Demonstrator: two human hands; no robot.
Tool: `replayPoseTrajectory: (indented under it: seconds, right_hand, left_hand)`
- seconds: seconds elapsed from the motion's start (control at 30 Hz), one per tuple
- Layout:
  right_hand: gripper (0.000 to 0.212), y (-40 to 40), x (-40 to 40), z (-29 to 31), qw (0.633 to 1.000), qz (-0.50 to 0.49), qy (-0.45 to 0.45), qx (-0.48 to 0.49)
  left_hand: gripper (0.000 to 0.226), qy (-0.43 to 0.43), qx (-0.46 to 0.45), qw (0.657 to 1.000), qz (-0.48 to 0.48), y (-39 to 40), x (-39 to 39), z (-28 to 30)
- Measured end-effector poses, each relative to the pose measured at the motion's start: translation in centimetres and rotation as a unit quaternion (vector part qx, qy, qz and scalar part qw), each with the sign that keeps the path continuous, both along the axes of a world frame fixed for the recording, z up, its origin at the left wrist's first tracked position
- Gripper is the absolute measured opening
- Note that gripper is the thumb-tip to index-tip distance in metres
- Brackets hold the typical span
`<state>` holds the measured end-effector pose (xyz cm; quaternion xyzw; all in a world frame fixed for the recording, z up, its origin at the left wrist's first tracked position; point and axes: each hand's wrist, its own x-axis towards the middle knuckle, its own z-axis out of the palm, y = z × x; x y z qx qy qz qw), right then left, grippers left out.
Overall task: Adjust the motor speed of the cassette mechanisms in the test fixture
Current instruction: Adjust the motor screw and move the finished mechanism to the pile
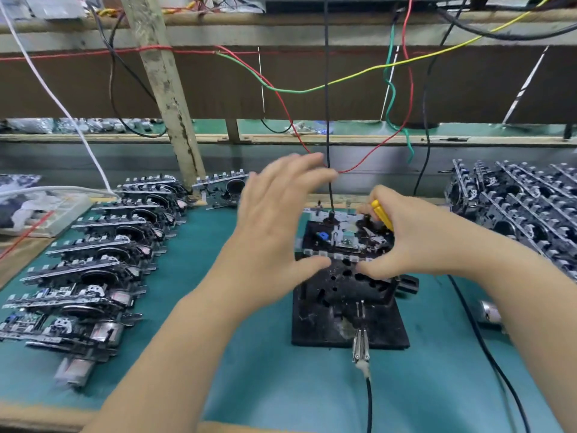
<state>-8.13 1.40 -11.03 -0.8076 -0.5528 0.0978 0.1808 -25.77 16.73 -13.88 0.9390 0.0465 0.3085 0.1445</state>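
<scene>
Right hand (415, 242) curled around a yellow-handled screwdriver (381, 214), thumb near the front edge of the cassette mechanism (343, 239). Mechanism seated in the black test fixture (349, 310), just left of that grasp. Left hand (274, 220) spread loose, fingers straight, blurred, holding nothing, thumb beside the mechanism's left edge.

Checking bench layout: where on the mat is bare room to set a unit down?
Bare green mat lies between the left row of mechanisms and the test fixture, and in front of the fixture. Crowded: the right stack.
</scene>
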Motion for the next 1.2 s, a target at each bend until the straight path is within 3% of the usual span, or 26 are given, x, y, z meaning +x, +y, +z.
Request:
replayPoseTrajectory:
  seconds: [0.1,0.23,0.43,0.57,0.7,0.83,1.03,1.13,1.2]
  right_hand:
    - [0.059,-0.4,0.8,-1.4,0.999,0.017,0.004,-0.028]
    - [0.056,-0.3,1.1,-3.0,0.999,0.028,0.014,-0.028]
    - [0.056,-0.7,1.1,-3.8,0.999,0.022,0.023,-0.013]
    - [0.061,-0.4,1.0,-4.2,1.000,0.020,0.002,-0.023]
    - [0.090,-1.1,1.9,-3.6,0.998,0.020,0.008,-0.055]
    - [0.070,-1.9,2.7,-2.5,0.995,0.028,-0.013,-0.097]
    - [0.066,-1.7,3.2,-2.7,0.997,-0.006,-0.009,-0.076]
    - [0.067,-1.7,3.2,-2.8,0.997,-0.009,0.008,-0.076]
    - [0.068,-1.8,3.1,-2.8,0.997,-0.006,0.015,-0.073]
  left_hand:
    - [0.119,0.178,-0.062,0.981,0.042,1.8,0.1,-0.5]
    - [0.115,0.233,-0.127,0.964,0.014,2.6,0.8,-2.2]
    - [0.117,0.258,-0.216,0.941,0.027,3.0,0.3,-2.3]
    - [0.119,0.285,-0.202,0.936,0.049,2.9,0.6,-1.9]
    - [0.121,0.298,-0.178,0.936,0.060,3.0,1.3,-1.7]
    - [0.113,0.299,-0.188,0.934,0.057,3.2,1.6,-1.9]
    - [0.107,0.286,-0.201,0.935,0.052,3.1,1.6,-1.9]
    - [0.105,0.298,-0.151,0.941,0.057,2.5,1.2,-1.5]
    - [0.093,0.255,-0.110,0.959,0.048,1.3,0.9,-0.7]
